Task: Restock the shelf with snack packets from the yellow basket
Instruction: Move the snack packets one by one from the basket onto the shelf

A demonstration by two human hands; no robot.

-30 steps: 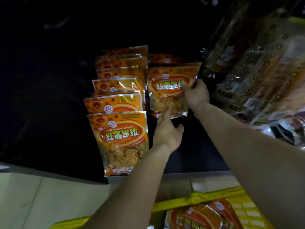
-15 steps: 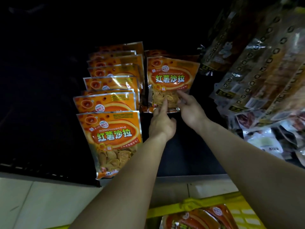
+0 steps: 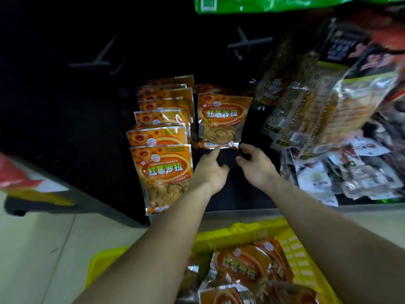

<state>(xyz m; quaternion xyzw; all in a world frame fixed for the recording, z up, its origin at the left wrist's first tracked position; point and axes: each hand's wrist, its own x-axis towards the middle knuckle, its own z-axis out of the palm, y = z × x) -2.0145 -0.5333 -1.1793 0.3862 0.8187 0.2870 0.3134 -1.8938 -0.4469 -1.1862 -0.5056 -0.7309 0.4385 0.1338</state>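
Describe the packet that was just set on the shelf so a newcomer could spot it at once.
Find the dark shelf above the yellow basket. Two rows of orange snack packets stand there; it is the right row's front packet, just beyond both hands, standing farther back than the left row's front packet.

One head-worn view looks forward and steeply down, close in. The dark shelf (image 3: 230,194) fills the upper part ahead of the fingers (image 3: 215,151); the yellow basket (image 3: 241,233) sits nearer the camera, below the forearms, against the bottom edge. Wide-angle bending shows at the borders.
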